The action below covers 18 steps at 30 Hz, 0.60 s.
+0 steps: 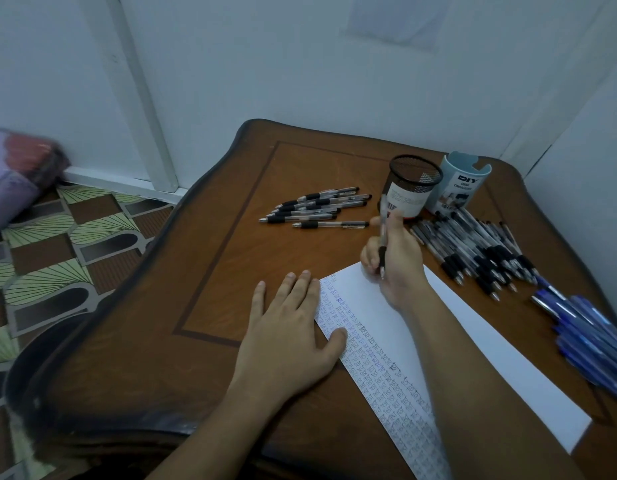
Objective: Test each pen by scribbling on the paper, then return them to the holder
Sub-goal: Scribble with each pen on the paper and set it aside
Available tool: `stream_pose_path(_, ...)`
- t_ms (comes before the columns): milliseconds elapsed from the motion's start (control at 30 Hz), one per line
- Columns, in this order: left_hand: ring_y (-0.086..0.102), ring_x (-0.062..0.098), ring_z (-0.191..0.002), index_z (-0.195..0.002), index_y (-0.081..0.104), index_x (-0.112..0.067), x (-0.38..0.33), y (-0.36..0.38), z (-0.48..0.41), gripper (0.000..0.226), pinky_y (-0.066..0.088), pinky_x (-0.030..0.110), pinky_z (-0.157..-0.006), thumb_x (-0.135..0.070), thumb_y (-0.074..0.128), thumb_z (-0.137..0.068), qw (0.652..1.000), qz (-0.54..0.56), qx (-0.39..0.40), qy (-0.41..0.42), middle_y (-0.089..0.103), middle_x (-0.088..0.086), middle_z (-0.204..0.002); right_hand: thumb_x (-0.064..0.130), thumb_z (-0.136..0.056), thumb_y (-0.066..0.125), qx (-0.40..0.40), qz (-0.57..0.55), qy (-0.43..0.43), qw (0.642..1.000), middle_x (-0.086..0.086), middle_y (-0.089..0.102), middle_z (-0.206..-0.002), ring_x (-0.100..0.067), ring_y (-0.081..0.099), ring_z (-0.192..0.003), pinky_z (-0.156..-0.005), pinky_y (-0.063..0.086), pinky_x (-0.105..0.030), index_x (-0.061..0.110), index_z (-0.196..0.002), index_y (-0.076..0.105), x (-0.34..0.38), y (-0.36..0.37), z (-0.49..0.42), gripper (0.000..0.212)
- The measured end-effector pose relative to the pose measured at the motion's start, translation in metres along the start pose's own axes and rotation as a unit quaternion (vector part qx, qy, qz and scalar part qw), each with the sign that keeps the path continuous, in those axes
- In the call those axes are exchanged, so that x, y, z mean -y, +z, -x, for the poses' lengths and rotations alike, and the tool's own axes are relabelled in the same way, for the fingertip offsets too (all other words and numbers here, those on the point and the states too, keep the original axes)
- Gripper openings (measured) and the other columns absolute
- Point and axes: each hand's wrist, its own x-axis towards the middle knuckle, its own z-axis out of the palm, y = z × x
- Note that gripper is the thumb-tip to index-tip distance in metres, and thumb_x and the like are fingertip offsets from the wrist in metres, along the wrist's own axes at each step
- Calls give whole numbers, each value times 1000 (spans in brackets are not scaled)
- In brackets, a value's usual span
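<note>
My right hand (397,258) grips a clear pen with a black grip (382,233), held upright with its tip just above the far end of the white paper (473,344). Rows of small scribbles cover the paper's left side. My left hand (289,323) lies flat, fingers straight, pressing on the paper's left edge and the table. A black mesh holder (412,185) stands behind my right hand, with a pale blue desk organiser (458,183) beside it.
Several black-grip pens (317,207) lie in a group at the middle back of the wooden table (213,271). A larger pile of black pens (480,251) and several blue pens (584,327) lie at the right. The walls stand close behind.
</note>
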Motion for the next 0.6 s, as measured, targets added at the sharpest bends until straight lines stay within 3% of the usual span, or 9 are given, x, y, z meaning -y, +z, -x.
stream_pose_path(100,-3,8,-150,-157,11,-26,0,0,0,82,-12,42,-118,-69,19,-88,1000,-7,3,4,4,-8,-165,44,-106,34,18,61,-24,998,-2,49,-50,-13,42,-43,-44,32,-25,22,-118,60,0,0,2,37)
stream_pose_path(400,-8,8,-150,-158,6,-27,-1,-2,0,81,-15,42,-117,-70,19,-90,1000,-8,19,-3,-2,-9,-164,32,-105,43,84,95,-18,992,-5,63,-68,-16,50,-51,-49,34,-31,16,-118,62,32,-14,20,28)
stream_pose_path(600,-8,7,-150,-158,4,-27,-1,-4,0,95,-13,41,-118,-73,-5,-74,1000,-15,24,-6,-3,-10,-164,7,-100,48,7,269,26,963,-6,58,-78,-13,53,-56,-45,37,-23,18,-118,63,57,-33,14,26)
